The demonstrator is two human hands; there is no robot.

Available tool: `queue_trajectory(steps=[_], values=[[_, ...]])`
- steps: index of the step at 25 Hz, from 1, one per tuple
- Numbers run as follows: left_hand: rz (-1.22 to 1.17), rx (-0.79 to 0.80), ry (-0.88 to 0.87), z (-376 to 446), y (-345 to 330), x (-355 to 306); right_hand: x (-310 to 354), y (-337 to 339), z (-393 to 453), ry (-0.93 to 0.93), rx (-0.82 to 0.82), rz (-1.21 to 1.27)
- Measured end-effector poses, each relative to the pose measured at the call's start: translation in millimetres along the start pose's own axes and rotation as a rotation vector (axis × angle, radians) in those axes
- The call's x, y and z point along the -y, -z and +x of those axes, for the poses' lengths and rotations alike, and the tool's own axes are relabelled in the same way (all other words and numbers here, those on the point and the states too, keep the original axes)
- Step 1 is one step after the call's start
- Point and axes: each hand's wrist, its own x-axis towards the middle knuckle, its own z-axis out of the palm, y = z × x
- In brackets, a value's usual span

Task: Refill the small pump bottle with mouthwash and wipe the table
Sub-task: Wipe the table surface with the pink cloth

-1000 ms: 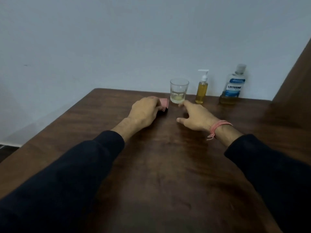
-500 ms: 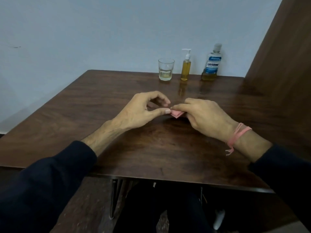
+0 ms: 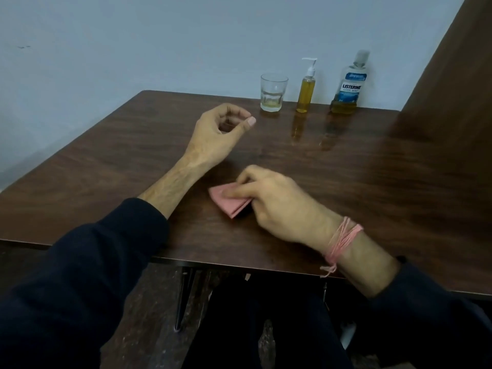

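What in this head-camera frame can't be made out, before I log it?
- Pink folded cloth: its right part is covered by the right hand, so the cloth's full shape is hidden.
- Left hand: curled; its palm faces away.
- Mouthwash bottle: the small print under the brand name is too small to read.
- Glass: holds a little pale liquid; what it is can't be told.
- Table: its right side runs off the frame edge.
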Motion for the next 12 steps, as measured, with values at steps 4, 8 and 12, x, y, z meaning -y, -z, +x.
queue_trajectory(steps=[4, 8, 12], values=[[0.062, 0.026, 0.005, -6.1, 3.6, 6.5, 6.8, -5.5, -20.7, 0.131, -0.027, 0.083], [0.108, 0.038, -0.044, -7.2, -2.2, 1.9, -1.6, -5.1, -59.3, 0.041, -0.079, 0.198], [0.242, 0.117, -0.105, -14.1, -4.3, 1.0, 14.6, -16.7, -53.3, -0.066, -0.149, 0.108]])
